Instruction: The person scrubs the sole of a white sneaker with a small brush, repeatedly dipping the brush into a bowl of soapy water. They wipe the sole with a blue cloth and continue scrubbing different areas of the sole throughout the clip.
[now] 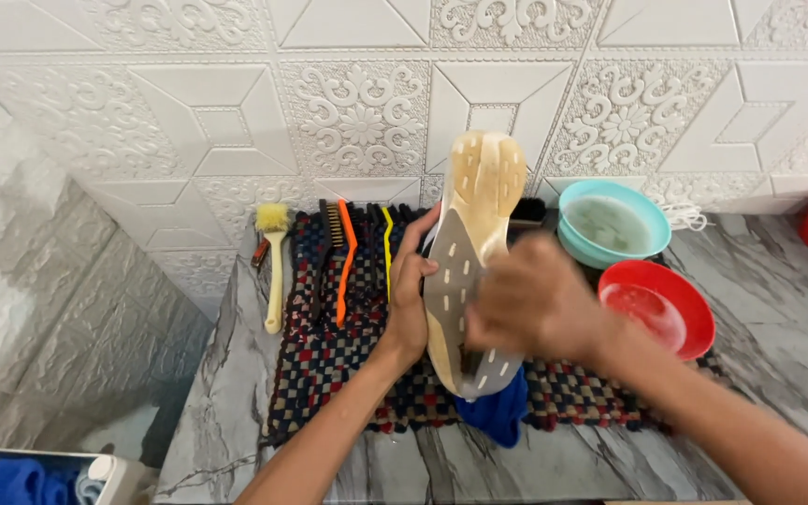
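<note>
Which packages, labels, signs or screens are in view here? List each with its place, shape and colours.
None that can be made out: no package, label, sign or screen shows.
The left hand and the blurred right hand hold a shoe sole-up over a checked mat; no marking on it can be told.
The teal bowl and red bowl look plain.
</note>
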